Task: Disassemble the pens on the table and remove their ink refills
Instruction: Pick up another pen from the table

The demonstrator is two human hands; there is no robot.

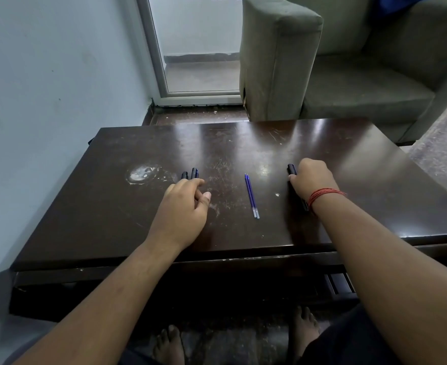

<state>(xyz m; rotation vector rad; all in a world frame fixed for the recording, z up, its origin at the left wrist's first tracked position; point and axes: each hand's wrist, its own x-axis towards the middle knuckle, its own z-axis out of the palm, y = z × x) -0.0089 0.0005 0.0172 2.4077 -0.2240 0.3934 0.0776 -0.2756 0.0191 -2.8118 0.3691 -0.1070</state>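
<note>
Two blue ink refills (251,195) lie side by side in the middle of the dark wooden table (111,219). Two black pen parts (190,174) stand close together just beyond my left hand (184,209), whose fingers are loosely curled and apart, touching nothing I can see. My right hand (310,181), with a red thread on the wrist, is closed over a black pen body (292,170); its far end sticks out past the knuckles and its near end shows by the wrist.
A white round stain (140,174) marks the table left of the pen parts. A grey armchair (348,61) stands behind the table's far edge. A wall runs along the left; a glass door (198,46) is beyond. My bare feet show under the table.
</note>
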